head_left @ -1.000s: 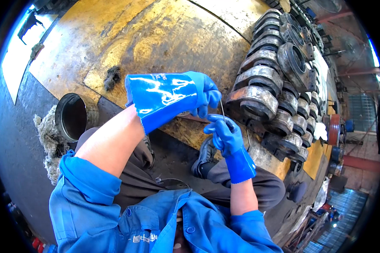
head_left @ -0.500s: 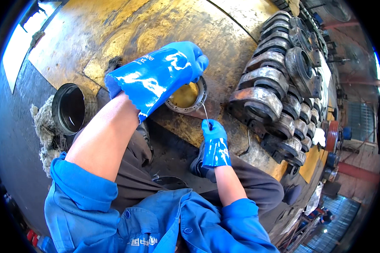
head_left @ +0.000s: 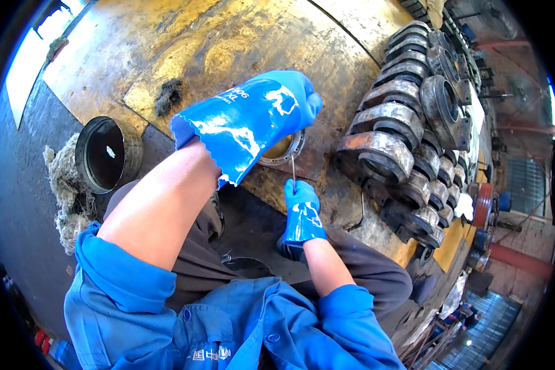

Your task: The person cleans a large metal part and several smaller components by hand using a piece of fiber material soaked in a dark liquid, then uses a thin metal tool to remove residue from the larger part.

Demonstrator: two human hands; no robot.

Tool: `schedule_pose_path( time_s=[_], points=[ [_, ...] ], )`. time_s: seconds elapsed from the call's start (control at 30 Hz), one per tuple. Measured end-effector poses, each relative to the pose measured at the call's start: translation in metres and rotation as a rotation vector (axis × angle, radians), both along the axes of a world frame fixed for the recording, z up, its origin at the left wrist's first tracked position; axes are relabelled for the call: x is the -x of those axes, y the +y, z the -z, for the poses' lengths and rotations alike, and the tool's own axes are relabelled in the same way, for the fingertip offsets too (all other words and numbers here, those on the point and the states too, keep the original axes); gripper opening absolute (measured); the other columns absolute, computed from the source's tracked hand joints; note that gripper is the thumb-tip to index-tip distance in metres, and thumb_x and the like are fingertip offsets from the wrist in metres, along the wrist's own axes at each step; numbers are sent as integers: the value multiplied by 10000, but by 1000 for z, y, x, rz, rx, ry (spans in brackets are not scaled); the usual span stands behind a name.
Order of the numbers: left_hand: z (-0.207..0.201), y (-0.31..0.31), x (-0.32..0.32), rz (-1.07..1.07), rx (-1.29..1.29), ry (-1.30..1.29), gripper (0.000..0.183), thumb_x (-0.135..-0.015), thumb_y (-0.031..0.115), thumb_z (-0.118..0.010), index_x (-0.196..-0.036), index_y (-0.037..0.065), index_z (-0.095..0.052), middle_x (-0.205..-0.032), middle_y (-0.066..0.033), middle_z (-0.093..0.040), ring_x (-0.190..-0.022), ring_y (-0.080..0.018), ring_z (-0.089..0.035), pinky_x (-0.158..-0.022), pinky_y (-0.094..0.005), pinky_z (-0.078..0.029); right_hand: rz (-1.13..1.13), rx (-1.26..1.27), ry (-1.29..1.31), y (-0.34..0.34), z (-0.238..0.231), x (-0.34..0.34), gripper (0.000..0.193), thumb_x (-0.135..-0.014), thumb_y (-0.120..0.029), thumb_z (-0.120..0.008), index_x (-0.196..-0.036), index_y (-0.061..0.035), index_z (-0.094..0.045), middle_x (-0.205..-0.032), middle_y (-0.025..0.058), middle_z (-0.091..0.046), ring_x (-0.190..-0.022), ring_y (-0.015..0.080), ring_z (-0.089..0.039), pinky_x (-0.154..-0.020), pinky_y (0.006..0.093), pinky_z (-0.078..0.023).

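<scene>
My left hand (head_left: 277, 105), in a long blue rubber glove, reaches over a flat metal ring (head_left: 298, 146) with small holes around its rim. The glove covers the ring's far left part. Its fingers are curled, and whatever lies under them is hidden. My right hand (head_left: 303, 213), gloved in blue too, is closed around a thin metal rod (head_left: 293, 165). The rod's far end meets the ring's near edge, as far as I can see. Inside the ring shows a yellowish surface.
Stacked dark metal bearing housings (head_left: 382, 151) fill the right side. A bent bar (head_left: 361, 214) lies before them. At left stand a round metal tin (head_left: 129, 148) and a heap of grey fibrous rags (head_left: 65, 185). A dark fibre wad (head_left: 168, 97) rests on the stained yellow surface (head_left: 228, 49).
My left hand has moved right and slightly nearer, uncovering the dark wad. My right hand has shifted a little left, and its rod now stands more upright in the picture.
</scene>
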State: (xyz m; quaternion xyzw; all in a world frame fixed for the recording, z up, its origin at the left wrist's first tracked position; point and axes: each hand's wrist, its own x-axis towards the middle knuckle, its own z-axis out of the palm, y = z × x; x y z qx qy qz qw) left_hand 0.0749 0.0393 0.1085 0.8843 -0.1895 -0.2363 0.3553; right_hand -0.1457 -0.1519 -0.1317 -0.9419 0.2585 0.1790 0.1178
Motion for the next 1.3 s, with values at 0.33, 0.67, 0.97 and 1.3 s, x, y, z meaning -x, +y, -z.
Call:
schedule_pose_path(
  time_s=[0.33, 0.67, 0.97, 1.3],
  points=[
    [-17, 36, 4, -85, -51, -100, 368, -952, 393, -609, -1007, 54, -740, -939, -217, -723, -908, -410, -700, -814, -493, -546, -7, -111, -70, 36, 2, -21, 599, -1009, -587, -444, -848, -73, -707, -917, 236, -708, -888, 455, -686, -801, 563, -542],
    [-7, 22, 7, -26, 95, -136, 379, -967, 394, -575, -996, 50, -732, -934, -215, -722, -904, -407, -699, -822, -491, -545, -10, -226, -117, 4, 8, -13, 581, -1030, -539, -498, -847, -30, -710, -856, 255, -681, -816, 468, -661, -725, 542, -508],
    [2, 1, -1, 18, 103, -105, 377, -958, 399, -591, -971, 50, -734, -923, -209, -726, -895, -411, -697, -802, -482, -549, 171, -525, -285, -30, 39, 21, 524, -1053, -417, -559, -745, -22, -714, -642, 141, -649, -603, 218, -594, -612, 408, -477],
    [-15, 13, 5, 25, 1, -43, 385, -939, 390, -571, -1017, 65, -762, -1014, -207, -737, -975, -420, -694, -889, -510, -539, 393, -686, -241, 6, 6, 7, 538, -1049, -458, -558, -732, -53, -716, -598, 66, -614, -575, 168, -585, -562, 373, -453]
  ],
)
